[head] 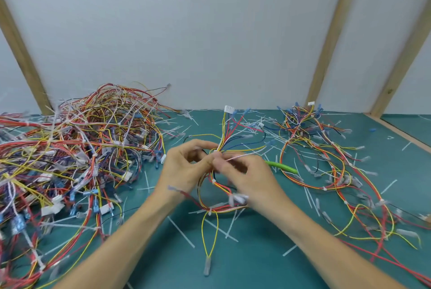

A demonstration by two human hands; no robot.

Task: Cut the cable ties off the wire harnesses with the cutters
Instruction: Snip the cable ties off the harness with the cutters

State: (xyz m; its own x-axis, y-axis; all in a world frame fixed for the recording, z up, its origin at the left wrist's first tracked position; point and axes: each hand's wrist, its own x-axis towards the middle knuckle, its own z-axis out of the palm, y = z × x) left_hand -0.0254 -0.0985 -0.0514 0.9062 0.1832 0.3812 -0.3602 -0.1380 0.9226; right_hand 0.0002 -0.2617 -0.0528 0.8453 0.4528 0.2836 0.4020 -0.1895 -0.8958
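Both hands pinch the harness (217, 186): left hand (184, 167) at the bundle, right hand (242, 172) on a white tie (238, 156). Light, floppy wires; best gripped beside the tie.

Teal mat (256, 253), red, yellow, orange, white and blue wires in left pile (70, 148), white cut ties (180, 232) scattered, green handle (283, 167), pale grey wall (186, 31), light wood battens (331, 36), white connector (229, 109)

a single head-worn view looks forward and down, close over the green mat (256, 253).
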